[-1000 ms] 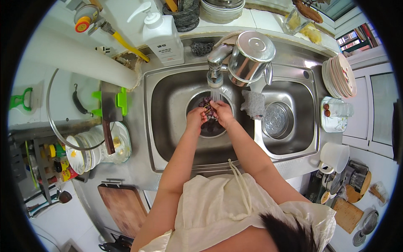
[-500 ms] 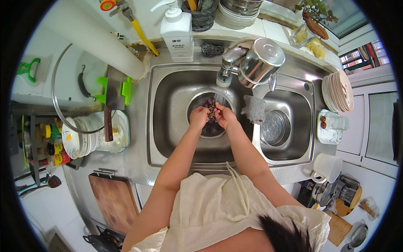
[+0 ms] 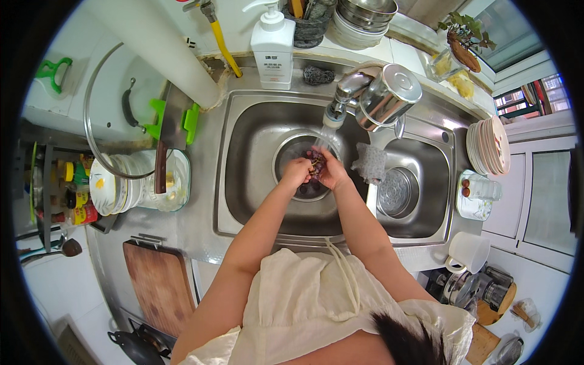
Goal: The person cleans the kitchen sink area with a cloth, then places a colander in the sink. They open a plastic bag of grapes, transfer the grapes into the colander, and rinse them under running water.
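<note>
Over the left basin of the steel sink (image 3: 249, 207), both my hands hold a bunch of dark purple grapes (image 3: 316, 164) with greenish stems. My left hand (image 3: 296, 172) is closed on the stem side, its fingers partly hidden. My right hand (image 3: 332, 170) cups the bunch from the right, fingers curled against the grapes. A round metal bowl (image 3: 280, 152) sits below in the basin, with several loose dark grapes near its lower part. Water runs from the faucet (image 3: 334, 114) just beyond my right fingers.
In the right basin stands another metal bowl (image 3: 413, 194); a grey cloth (image 3: 368, 163) hangs over the divider. A metal canister (image 3: 392, 94) is beside the faucet. A white pump bottle (image 3: 272, 55) stands behind. To the left are a cleaver (image 3: 173, 125) and stacked plates (image 3: 109, 188).
The view has shifted slightly. My hands still hold the grapes under the faucet; the right hand now lies more along the bunch's side, and the left has turned a little.
</note>
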`<action>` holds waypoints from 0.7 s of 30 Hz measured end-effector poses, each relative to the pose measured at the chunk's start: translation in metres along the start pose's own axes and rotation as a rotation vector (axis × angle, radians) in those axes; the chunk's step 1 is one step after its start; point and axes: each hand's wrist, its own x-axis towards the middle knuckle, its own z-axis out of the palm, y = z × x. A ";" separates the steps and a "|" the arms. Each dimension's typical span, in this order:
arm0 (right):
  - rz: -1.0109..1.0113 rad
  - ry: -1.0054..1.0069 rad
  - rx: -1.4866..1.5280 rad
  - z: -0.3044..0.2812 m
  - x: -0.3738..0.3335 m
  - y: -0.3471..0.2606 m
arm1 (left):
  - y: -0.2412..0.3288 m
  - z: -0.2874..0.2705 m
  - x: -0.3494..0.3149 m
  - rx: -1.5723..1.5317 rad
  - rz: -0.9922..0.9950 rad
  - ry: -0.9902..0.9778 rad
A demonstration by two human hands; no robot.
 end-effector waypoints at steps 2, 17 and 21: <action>-0.018 -0.053 0.011 0.000 0.001 0.000 | 0.000 0.000 -0.001 -0.086 -0.041 -0.023; -0.275 0.538 -0.193 -0.024 0.034 0.002 | -0.020 0.004 0.007 0.416 0.321 0.195; -0.111 0.394 -0.132 -0.033 0.035 -0.004 | -0.016 -0.005 0.011 0.286 0.378 0.178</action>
